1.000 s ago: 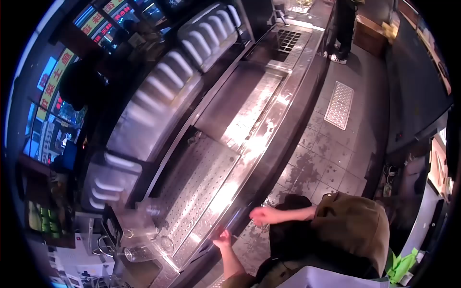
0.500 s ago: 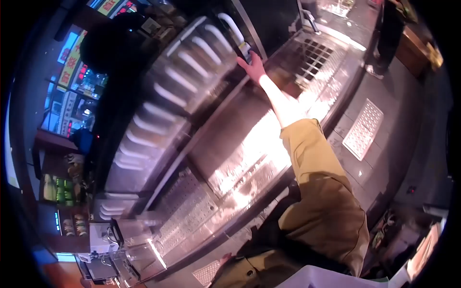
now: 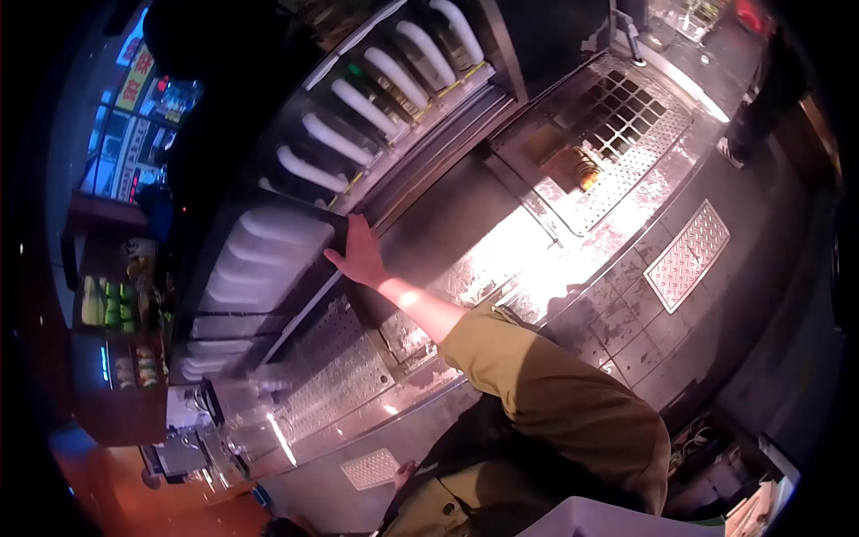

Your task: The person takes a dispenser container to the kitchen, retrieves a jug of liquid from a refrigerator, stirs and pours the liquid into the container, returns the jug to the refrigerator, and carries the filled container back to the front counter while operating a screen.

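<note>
My right hand reaches out over the counter, thumb apart from the other fingers, against the dark edge of a clear sliding cover on the display case. Nothing shows inside the hand. Beyond it, the uncovered case section holds a row of bins with white curved handles. My left hand is low beside my body, mostly hidden by the clothing; its fingers are too small to make out.
A steel counter runs diagonally, with a black grid and a perforated tray. Clear containers stand lower left. A person's dark-clothed legs are upper right. The floor has a metal plate.
My right hand has moved from the far end of the case down and left, and the cover has slid that way, exposing the bins. The view has turned; my left hand has dropped beside my body.
</note>
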